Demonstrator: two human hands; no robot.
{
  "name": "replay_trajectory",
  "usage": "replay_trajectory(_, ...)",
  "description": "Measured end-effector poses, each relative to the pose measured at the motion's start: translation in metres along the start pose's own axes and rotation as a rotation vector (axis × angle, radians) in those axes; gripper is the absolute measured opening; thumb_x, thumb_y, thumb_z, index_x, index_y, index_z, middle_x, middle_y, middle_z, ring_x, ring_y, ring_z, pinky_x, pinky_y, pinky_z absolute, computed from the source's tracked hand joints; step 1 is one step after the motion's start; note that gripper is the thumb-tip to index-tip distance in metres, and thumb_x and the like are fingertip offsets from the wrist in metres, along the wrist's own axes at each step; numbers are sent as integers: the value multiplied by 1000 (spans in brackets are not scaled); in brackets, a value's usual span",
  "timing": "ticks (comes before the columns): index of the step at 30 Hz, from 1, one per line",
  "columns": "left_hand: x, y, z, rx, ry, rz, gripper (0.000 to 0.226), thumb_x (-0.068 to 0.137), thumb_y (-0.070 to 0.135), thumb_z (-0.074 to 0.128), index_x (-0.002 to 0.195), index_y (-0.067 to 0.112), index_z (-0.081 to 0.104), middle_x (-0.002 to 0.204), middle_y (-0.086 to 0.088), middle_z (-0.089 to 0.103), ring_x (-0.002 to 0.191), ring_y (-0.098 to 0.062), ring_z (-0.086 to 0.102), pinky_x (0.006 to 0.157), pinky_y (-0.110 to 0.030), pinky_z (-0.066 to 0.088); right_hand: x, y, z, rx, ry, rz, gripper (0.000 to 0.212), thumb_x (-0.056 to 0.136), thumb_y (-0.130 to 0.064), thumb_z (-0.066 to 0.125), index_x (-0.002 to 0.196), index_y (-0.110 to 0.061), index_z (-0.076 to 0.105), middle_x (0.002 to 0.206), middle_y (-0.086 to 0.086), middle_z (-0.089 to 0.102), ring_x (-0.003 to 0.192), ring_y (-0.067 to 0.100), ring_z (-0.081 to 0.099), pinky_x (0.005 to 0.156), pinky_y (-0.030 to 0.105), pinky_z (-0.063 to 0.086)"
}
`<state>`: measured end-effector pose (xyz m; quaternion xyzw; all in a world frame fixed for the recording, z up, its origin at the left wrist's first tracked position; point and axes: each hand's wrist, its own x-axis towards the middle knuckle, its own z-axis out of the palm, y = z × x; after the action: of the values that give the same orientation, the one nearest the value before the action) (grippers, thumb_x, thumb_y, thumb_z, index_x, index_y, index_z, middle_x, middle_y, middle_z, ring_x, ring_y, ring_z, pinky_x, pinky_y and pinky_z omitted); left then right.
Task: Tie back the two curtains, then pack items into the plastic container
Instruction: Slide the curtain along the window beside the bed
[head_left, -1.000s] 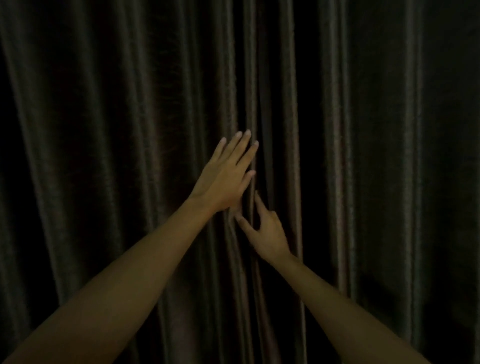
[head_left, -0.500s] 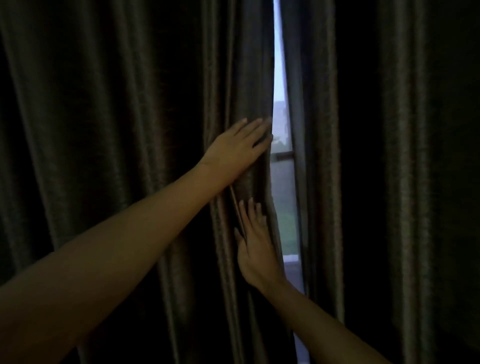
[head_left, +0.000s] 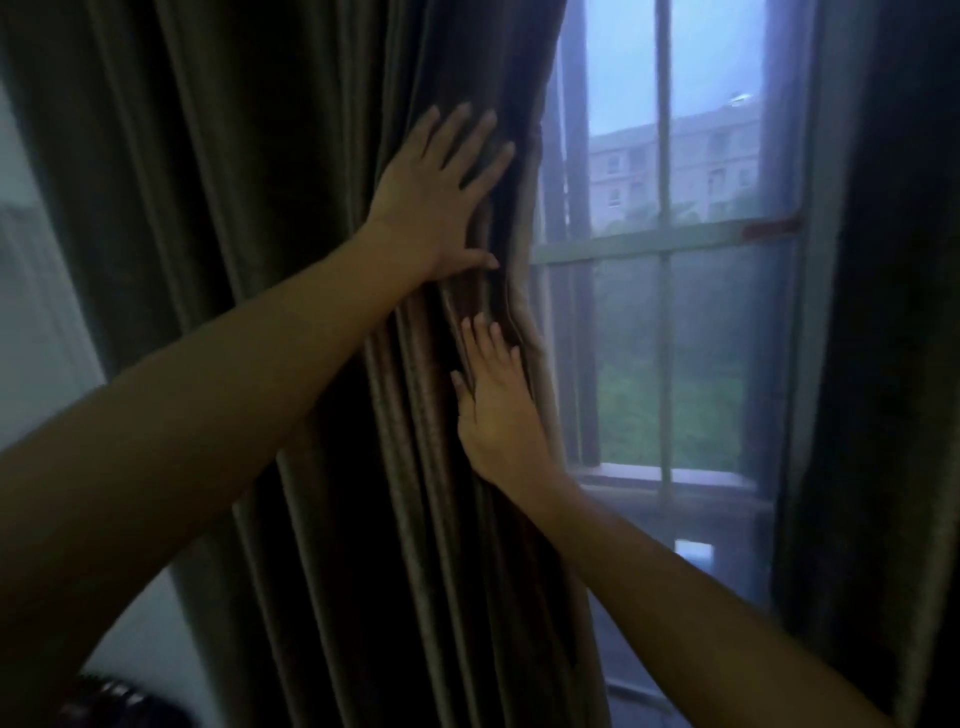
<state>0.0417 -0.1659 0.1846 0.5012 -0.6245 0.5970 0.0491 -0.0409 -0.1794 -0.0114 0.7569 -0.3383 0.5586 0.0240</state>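
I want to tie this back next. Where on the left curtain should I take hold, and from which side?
Probably wrap round the gathered folds of the left curtain from its window-side edge, near where the right hand presses: the pleats are bunched narrow there. Both it and the left hand lie flat, gripping nothing.

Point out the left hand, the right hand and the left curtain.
left hand (head_left: 431, 208): head view, back of the hand
right hand (head_left: 498, 410): head view, back of the hand
left curtain (head_left: 234, 234): head view, folded cloth
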Motion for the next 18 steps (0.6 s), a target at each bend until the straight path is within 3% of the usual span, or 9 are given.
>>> replay_trajectory(6,-30,-51,41,112,-90,-30,107,79,73,46,152,18,-8,160,-13,-11,147,-31,-9,118,-45,-6,23,-24,67,103,-59,-83,59,100,-19,39,153,-12,14,162,5,12,148,10,-2,121,30,-2)
replay_trajectory(9,-61,-81,71,146,-153,-59,104,80,69,49,152,15,-4,159,-15,-9,147,-32,-8,118,-45,-7,21,-32,106,119,-230,-130,77,91,-12,49,154,-17,5,162,-1,0,148,9,-7,120,25,-5)
replay_trajectory(12,-91,-114,98,173,-216,-96,102,82,65,51,152,14,-1,159,-17,-8,147,-33,-7,117,-46,-8,22,-39,148,86,-356,-179,94,80,-12,56,155,-19,0,162,-3,-3,148,8,-8,122,33,2)
replay_trajectory(15,-109,-140,116,173,-284,-133,92,89,50,52,152,8,0,159,-19,-9,147,-36,-7,118,-46,-8,31,-55,188,120,-438,-170,96,80,-12,57,154,-22,-4,162,-5,-5,146,6,-12,123,37,4)
replay_trajectory(18,-123,-158,138,167,-307,-133,67,100,24,35,150,-1,-1,157,-24,-9,146,-37,-7,118,-45,-8,37,-76,228,162,-449,-168,92,86,-12,54,154,-23,-7,162,-4,-8,148,9,-11,122,39,3)
